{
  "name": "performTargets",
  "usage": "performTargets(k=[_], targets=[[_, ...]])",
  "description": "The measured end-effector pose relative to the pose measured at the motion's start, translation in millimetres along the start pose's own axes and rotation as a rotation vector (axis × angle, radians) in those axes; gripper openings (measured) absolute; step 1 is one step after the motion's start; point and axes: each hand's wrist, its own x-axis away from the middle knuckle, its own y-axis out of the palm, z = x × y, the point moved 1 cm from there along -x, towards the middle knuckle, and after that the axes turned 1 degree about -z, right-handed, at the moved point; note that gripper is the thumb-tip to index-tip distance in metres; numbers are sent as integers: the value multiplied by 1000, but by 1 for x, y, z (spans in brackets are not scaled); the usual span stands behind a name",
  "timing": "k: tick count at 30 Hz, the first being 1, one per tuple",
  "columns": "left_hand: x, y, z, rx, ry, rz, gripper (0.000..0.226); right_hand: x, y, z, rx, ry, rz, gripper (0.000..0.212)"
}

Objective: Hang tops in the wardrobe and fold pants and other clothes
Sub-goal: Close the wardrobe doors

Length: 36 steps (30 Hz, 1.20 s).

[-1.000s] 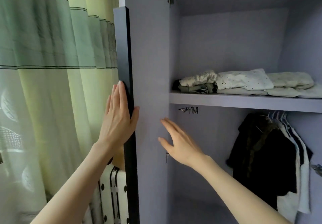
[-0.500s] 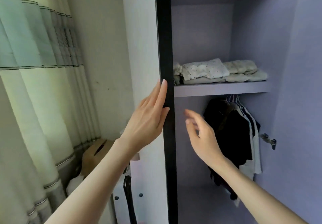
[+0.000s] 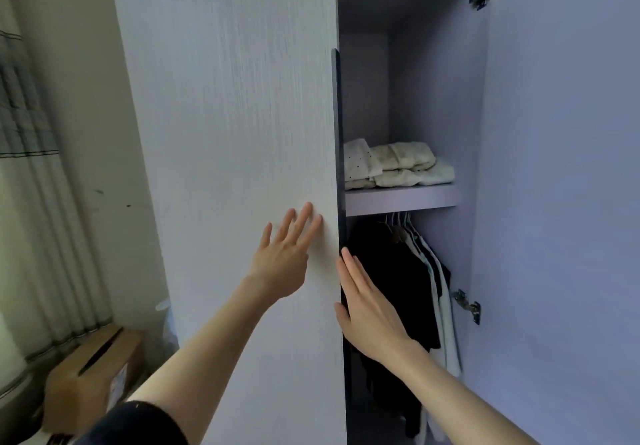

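Swung nearly shut, the pale wood-grain wardrobe door [image 3: 242, 132] takes flat, empty left hand [image 3: 282, 261] and right hand [image 3: 369, 309] grips; folded cream clothes [image 3: 398, 164] shelved, dark tops [image 3: 398, 288] hung, so it looks finished.

Soft daylight from the curtain [image 3: 24, 167] at left; wardrobe interior [image 3: 433, 98] shadowed, edges bent by wide-angle distortion.

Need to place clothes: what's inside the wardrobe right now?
Folded pale clothes lie on the shelf; dark and white tops hang on hangers below it. The left door covers the left part.
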Motion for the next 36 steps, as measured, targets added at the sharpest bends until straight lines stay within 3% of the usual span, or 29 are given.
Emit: performTargets(k=[9,18,26,32,36], targets=[[-67,48,10,-48,-169,35,75,-70,25,79,159,-39,-107,68],[-73,92,-11,-142,-314,-173,83,-125,29,105,152,-35,-208,66],[-60,87,-15,58,-381,-323,74,-108,16,106,0,33,-295,64],[-35,74,36,230,-184,-167,65,-42,-29,119,-2,117,-158,59],[-17,63,87,406,-15,-20,59,16,-69,134,130,156,-63,54]])
